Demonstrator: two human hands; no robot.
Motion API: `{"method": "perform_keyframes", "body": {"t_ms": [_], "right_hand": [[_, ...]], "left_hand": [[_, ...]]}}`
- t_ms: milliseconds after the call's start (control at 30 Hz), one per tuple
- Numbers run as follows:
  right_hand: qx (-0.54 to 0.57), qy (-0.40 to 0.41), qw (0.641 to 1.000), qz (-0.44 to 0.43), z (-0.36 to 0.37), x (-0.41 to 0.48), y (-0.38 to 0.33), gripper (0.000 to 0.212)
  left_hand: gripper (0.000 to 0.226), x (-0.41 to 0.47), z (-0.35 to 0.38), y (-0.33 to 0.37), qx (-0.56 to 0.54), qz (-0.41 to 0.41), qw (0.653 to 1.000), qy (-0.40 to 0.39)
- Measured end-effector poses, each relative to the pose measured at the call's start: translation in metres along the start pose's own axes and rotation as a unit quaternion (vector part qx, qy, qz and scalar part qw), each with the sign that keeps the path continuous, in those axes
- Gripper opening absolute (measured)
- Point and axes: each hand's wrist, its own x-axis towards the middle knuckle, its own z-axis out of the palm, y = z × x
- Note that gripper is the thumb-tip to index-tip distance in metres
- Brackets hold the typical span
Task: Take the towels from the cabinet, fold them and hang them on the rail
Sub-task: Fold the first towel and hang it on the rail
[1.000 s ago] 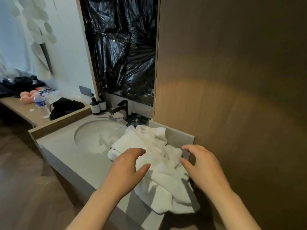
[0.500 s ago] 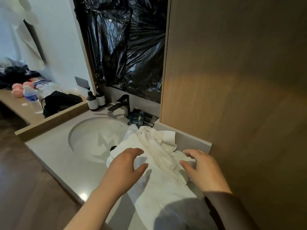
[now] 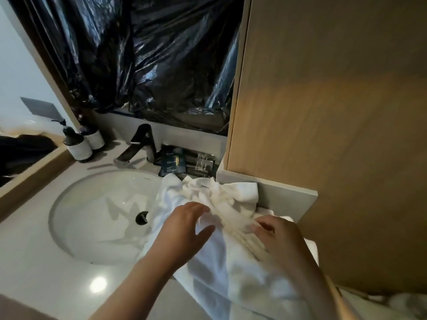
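Note:
A crumpled white towel [image 3: 221,269] lies on the grey counter [image 3: 46,278], right of the sink, with one part over the basin's rim and its near end hanging off the counter's front edge. My left hand [image 3: 184,229] hovers just above or on the towel's left part, fingers spread and relaxed. On the towel's right part is my right hand [image 3: 279,239], its fingers bent down into the bunched folds. No rail is in view.
A round white basin [image 3: 97,218] with a black drain sits to the left. Behind it stand a black tap [image 3: 141,144], two pump bottles [image 3: 78,144] and dark packets [image 3: 173,163]. A wooden panel [image 3: 335,135] rises close on the right. Black plastic sheeting [image 3: 150,58] covers the mirror.
The view has moved closer and lower over the counter. Both hands have come down from above the towel onto it, and the right fingers now press into the folds.

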Motion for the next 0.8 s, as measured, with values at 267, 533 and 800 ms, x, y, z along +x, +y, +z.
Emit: {"method": "perform_keyframes", "body": {"t_ms": [267, 533, 800], "right_hand": [[0.025, 0.039, 0.999, -0.016, 0.001, 0.003, 0.005, 0.034], [0.06, 0.085, 0.991, -0.082, -0.012, 0.004, -0.02, 0.03], [0.127, 0.109, 0.974, -0.155, -0.029, 0.013, -0.055, 0.025]], "left_hand": [[0.027, 0.014, 0.004, -0.004, -0.011, 0.051, 0.998, -0.031], [0.036, 0.002, 0.003, -0.005, -0.011, 0.007, 1.0, -0.013], [0.034, -0.017, -0.011, -0.014, -0.039, -0.014, 0.999, -0.011]]}}
